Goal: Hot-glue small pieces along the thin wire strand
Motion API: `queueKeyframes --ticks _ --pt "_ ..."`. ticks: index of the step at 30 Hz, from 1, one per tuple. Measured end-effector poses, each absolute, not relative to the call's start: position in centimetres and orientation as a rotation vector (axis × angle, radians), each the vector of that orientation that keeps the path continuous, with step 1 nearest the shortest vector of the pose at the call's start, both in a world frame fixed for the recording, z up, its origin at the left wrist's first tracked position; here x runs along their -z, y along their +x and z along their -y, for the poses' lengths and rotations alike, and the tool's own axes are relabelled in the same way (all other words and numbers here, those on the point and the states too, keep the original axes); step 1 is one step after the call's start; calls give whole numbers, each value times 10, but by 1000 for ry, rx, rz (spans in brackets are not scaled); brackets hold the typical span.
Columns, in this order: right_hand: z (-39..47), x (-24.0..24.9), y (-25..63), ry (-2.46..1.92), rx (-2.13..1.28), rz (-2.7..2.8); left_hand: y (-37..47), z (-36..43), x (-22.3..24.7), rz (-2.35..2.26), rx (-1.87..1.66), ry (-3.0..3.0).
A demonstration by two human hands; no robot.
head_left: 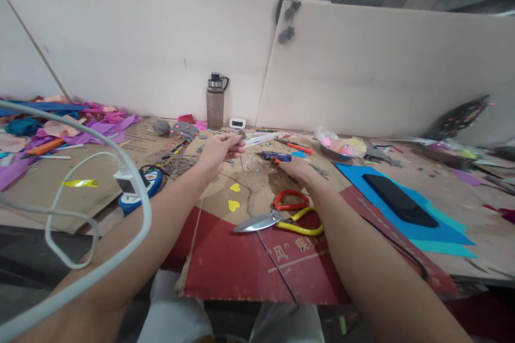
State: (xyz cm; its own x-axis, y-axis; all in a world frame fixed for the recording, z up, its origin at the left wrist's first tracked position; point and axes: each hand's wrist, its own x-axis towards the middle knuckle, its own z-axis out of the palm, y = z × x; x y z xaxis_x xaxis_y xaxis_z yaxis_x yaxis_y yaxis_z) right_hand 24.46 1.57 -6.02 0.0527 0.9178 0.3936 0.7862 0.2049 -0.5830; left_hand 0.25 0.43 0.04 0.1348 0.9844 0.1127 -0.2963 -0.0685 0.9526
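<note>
My left hand (221, 154) is closed, its thumb and fingers pinching a thin grey wire (250, 198) with a small dark roundish piece (242, 133) at the fingertips. The wire trails down over the cardboard to its front edge. My right hand (298, 169) is wrapped round a blue glue gun (277, 156) with an orange trigger, its nozzle pointing left. Nearer to me lie open scissors (258, 222) with one red and one yellow handle. Two yellow paper hearts, an upper heart (235, 187) and a lower heart (233, 205), rest left of the wire.
A red and brown cardboard sheet (225, 257) covers the table's middle. Blue paper with a black phone (398, 199) lies right. A bottle (215, 104) and small clock (237, 123) stand behind. Left are a blue cable reel (139, 201), a white cable (147, 209) and paper scraps (100, 128).
</note>
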Motion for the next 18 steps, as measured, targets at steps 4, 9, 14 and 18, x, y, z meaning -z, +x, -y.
queueKeyframes --ticks 4,9,14,18 --pt "-8 44 241 -1802 -395 1491 -1 -7 0 -871 -1316 1105" --pt "10 20 217 -1381 -716 1141 -6 -12 1 -897 -1357 1078" --pt "29 4 192 -1048 -1001 1176 -10 -17 2 -917 -1389 1049" --pt "36 2 185 -992 -864 1370 -12 -20 3 -931 -1409 1046"
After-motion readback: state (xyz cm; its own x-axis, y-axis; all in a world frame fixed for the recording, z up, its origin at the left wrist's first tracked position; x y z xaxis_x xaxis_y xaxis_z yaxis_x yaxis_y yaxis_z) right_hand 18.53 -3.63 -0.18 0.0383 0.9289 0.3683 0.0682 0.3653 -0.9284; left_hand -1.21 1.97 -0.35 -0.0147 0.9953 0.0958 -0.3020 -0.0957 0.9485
